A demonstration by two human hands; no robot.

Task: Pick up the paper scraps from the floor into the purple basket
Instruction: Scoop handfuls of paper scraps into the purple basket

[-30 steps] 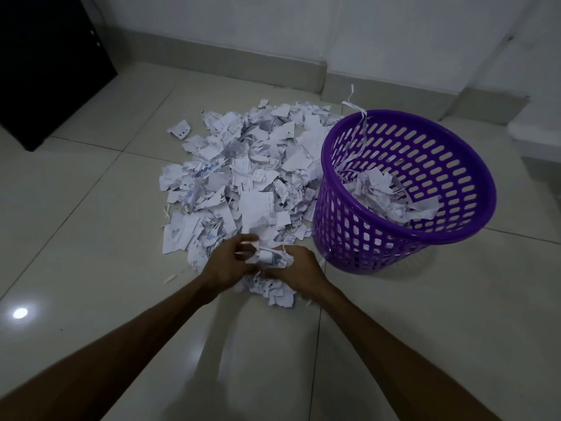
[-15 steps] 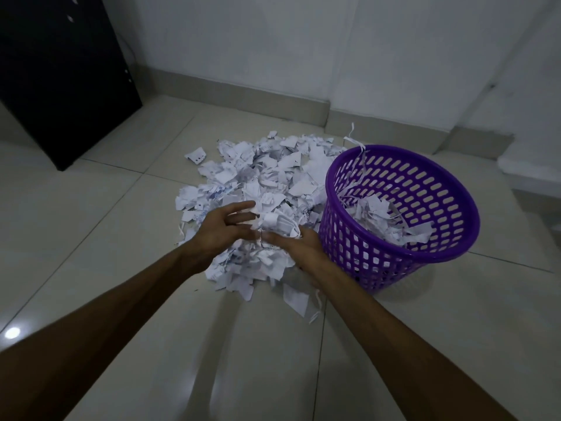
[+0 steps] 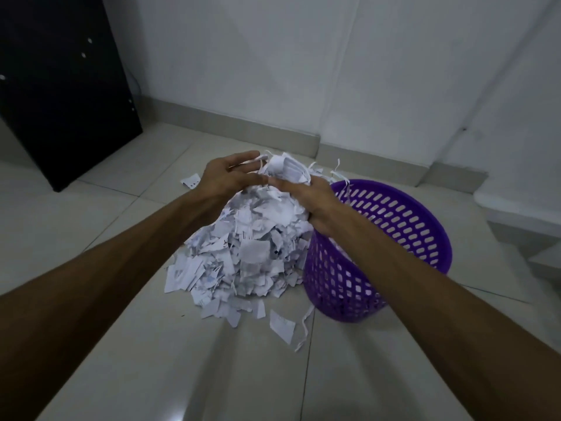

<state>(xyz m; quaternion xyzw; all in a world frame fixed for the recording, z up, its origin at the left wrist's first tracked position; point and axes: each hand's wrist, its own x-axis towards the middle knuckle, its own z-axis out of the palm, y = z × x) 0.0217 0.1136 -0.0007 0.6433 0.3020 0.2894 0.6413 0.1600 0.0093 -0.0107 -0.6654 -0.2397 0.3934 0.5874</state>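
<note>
A heap of white paper scraps (image 3: 243,256) lies on the tiled floor, left of the purple basket (image 3: 403,220). My left hand (image 3: 230,174) and my right hand (image 3: 306,196) are raised above the heap, cupped together around a bunch of paper scraps (image 3: 285,170). The bunch hangs just left of the basket's near rim. My right forearm crosses over the basket and hides most of its inside. A few loose scraps (image 3: 282,325) lie on the floor in front of the heap.
A dark cabinet (image 3: 60,86) stands at the back left. White walls with a grey skirting (image 3: 243,129) close the room behind. A single scrap (image 3: 190,180) lies apart at the heap's far left. A white ledge (image 3: 522,192) is at the right.
Both hands have lifted the bunch of scraps from the floor and carried it up and right toward the basket. The camera has tilted up.
</note>
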